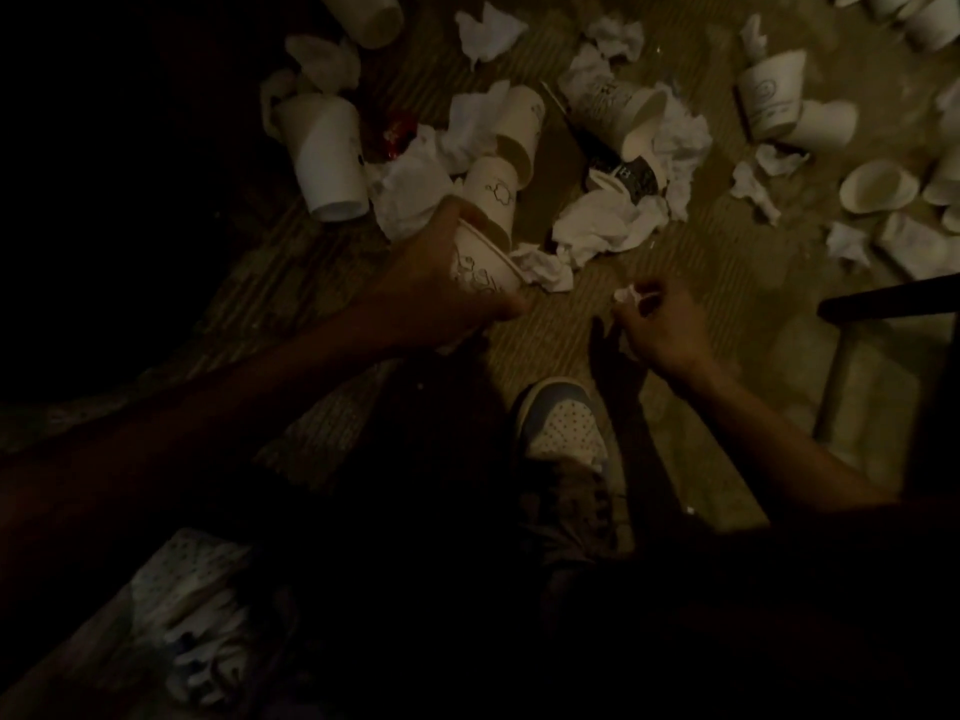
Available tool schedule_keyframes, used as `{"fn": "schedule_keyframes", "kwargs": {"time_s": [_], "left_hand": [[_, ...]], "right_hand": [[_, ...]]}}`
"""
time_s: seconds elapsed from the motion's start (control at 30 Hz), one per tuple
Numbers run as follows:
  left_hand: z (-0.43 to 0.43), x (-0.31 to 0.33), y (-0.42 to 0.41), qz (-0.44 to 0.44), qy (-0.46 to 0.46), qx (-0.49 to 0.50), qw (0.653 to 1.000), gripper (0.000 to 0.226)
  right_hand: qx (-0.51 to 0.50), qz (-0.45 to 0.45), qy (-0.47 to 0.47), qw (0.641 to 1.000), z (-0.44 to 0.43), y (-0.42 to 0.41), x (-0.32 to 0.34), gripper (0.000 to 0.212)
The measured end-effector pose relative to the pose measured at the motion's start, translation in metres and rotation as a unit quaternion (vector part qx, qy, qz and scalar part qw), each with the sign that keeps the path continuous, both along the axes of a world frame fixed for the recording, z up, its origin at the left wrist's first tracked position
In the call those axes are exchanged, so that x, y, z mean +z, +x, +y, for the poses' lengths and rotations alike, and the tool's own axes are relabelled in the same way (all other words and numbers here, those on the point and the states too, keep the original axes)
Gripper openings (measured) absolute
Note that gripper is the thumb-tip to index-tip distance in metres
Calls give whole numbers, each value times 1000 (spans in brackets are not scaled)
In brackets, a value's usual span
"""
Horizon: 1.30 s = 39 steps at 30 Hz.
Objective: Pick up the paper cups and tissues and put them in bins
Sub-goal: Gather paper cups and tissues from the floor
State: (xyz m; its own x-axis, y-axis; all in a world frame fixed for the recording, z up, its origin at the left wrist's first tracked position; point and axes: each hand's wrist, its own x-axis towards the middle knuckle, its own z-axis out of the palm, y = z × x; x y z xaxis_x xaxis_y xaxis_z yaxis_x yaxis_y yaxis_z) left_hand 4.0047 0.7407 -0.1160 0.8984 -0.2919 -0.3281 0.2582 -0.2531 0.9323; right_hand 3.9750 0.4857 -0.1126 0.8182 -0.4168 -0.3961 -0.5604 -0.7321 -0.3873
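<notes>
L forearm (pixel 156 459) nearest; L hand (pixel 441 288) fingers curled round printed cup (pixel 483 270); R hand (pixel 662 332) pinches tissue scrap (pixel 626 294); best: nest next cup inside, grip light

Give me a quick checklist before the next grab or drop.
1. Left hand grips printed cup: ok.
2. Second cup nested in it: cannot tell, too dark.
3. Right hand pinches tissue scrap: ok.
4. A hand free for more: not ok, both occupied.
5. Bin located: cannot tell; patterned container lower left is dim.
6. Floor cleared: not ok; crumpled tissue and more litter remain.
</notes>
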Motion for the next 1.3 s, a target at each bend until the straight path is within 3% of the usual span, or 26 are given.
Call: {"fn": "schedule_keyframes", "kwargs": {"time_s": [0.1,0.3,0.43,0.57,0.7,0.8,0.93,1.07,1.17,1.3], "left_hand": [[-3,0,-4,-39,10,-3,999,67],[-5,-6,4,-52,11,14,999,75],[-14,-15,12,-68,22,51,996,73],[-16,-23,23,-63,33,77,995,73],[-12,-25,32,-80,44,92,992,91],[-8,-22,33,-97,61,95,989,73],[-2,-17,33,-102,41,91,990,68],[0,-15,38,-83,16,98,992,86],[3,-16,41,-87,20,123,988,75],[2,-18,44,-85,14,141,986,64]], "right_hand": [[23,67,-57,996,-8,-4,-19,50],[68,46,-96,992,-21,-11,-39,36],[58,25,-64,996,-32,-9,-42,20],[46,-47,6,998,-23,7,-33,21],[165,-184,-29,968,-5,35,-20,16],[254,-179,-67,948,1,55,-20,17],[318,-109,-85,938,-1,71,-28,18],[298,-117,-84,944,-5,75,-34,18],[261,-144,-61,953,-7,76,-36,17],[181,-206,4,962,-4,80,-24,38]]}}
